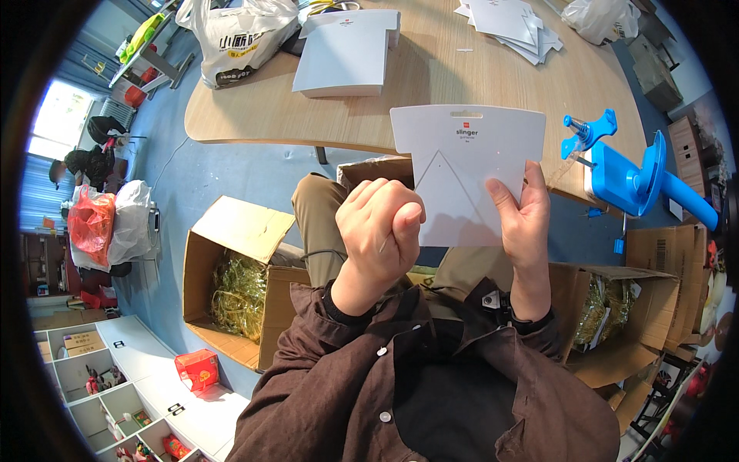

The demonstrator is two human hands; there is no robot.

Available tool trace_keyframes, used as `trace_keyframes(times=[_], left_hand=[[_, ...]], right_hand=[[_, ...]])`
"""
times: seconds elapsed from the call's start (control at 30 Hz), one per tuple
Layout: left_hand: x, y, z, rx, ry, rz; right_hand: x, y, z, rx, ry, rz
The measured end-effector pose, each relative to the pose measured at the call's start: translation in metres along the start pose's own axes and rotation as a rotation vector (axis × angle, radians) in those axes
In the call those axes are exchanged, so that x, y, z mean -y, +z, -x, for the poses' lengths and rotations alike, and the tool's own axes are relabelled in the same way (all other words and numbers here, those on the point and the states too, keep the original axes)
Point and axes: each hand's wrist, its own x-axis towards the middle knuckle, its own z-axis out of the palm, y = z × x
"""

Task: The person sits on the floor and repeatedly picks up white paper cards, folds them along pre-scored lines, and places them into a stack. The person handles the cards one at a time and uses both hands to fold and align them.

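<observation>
A white printed card [450, 179] with a hanging slot, small printing near its top and a grey V-shaped line is upright in front of me. My right hand [522, 211] grips its right edge, thumb on the front face. My left hand [381, 225] is a closed fist over the card's lower left edge; its curled fingers hide whether it pinches the card or anything else. Beyond, on the wooden table [248, 118], lies a neat stack of similar cards [343, 55]. A looser pile of white cards [508, 26] lies farther right.
A blue hand-cranked winder [620, 179] is at the table's right edge. Open cardboard boxes with gold tinsel-like material stand at left [199, 283] and right [652, 300]. Plastic bags sit at the table's back left [239, 43] and back right [600, 20]. A person [89, 164] is at far left.
</observation>
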Motion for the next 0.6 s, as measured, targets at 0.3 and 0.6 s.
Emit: trace_keyframes(times=[0.3, 0.6], left_hand=[[0.005, 0.002, -0.001, 0.118, 0.057, -0.138], [0.007, -0.005, 0.002, 0.0, 0.119, -0.022]], right_hand=[[0.007, 0.002, 0.002, 0.041, 0.03, -0.064], [0.003, 0.004, -0.003, -0.05, -0.029, 0.074]])
